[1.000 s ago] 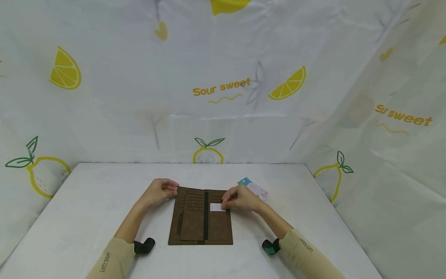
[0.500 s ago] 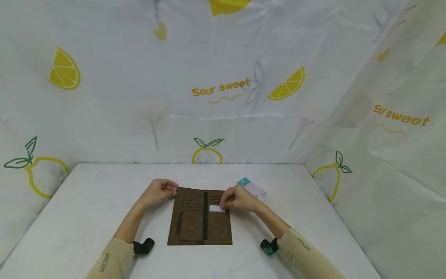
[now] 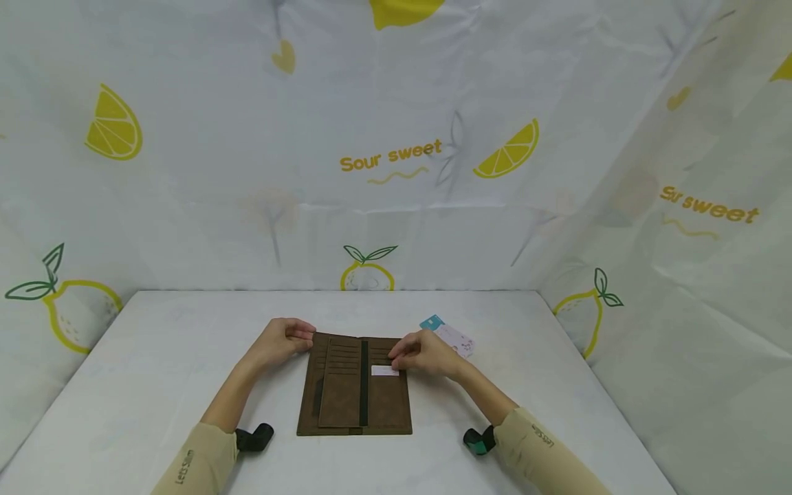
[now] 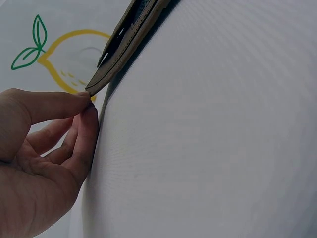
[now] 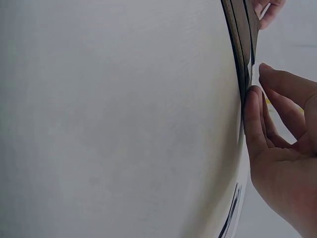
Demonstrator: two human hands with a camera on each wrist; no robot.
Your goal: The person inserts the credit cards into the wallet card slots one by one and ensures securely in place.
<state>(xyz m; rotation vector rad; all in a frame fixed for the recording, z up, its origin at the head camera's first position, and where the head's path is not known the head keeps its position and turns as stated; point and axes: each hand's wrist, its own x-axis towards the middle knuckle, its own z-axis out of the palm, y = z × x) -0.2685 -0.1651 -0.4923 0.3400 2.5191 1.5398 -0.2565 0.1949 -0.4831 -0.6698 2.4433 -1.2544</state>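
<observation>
A brown bifold wallet lies spread on the white table, with card slots on its panels. My left hand pinches the wallet's upper left corner between thumb and fingers; the left wrist view shows the corner at the fingertips. A white card sits partly in a slot of the right panel, with only a strip showing. My right hand is over the panel's right edge, fingertips at the card's right end. In the right wrist view a gap shows between its fingertips, which are bent close to the wallet edge.
Behind the right hand lie a blue card and a pink patterned card, overlapping each other. A dark strap runs down the wallet's middle. A white curtain with lemon prints stands behind the table.
The white card has slid lower into its slot, so less of it shows. My right hand moved slightly down and left with it, and its fingertips have parted. The left hand keeps its hold.
</observation>
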